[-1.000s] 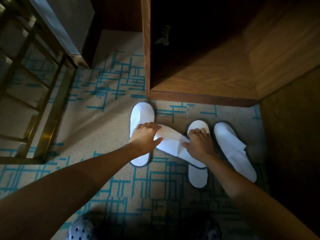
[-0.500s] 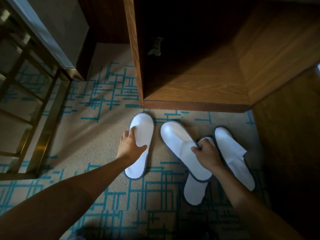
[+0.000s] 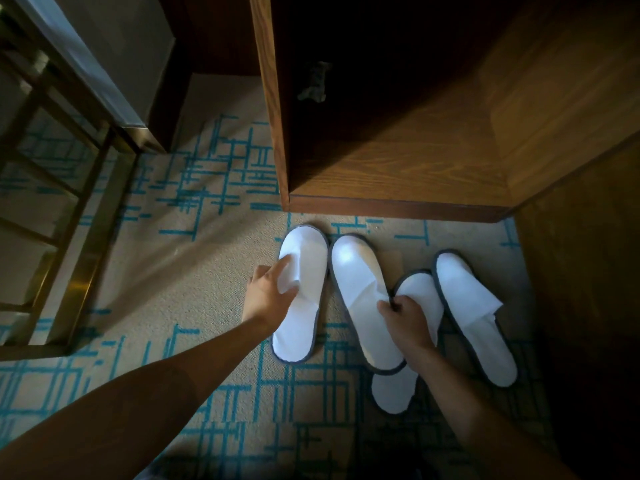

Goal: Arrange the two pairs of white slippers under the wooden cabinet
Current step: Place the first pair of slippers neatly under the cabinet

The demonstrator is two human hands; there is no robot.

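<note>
Four slippers are laid on the carpet [image 3: 173, 292] in front of the wooden cabinet [image 3: 398, 181]. The leftmost slipper [image 3: 304, 306] is set just beside the second slipper [image 3: 363, 299], whose heel is overlapped onto the third slipper [image 3: 419, 292]. The fourth slipper [image 3: 474, 313] is placed rightmost, beside the third.

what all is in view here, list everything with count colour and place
slippers: four, white with grey edging, on the carpet in front of the cabinet; the third from the left lies partly under the second
wooden cabinet: one, brown, top centre and right, open and dark inside
small object: one, greyish, inside the cabinet; too dark to identify
carpet: one, beige with teal lines, across the floor
metal frame: one, brass-coloured, far left
left hand: on the leftmost slipper
right hand: gripping the second slipper's strap
</note>
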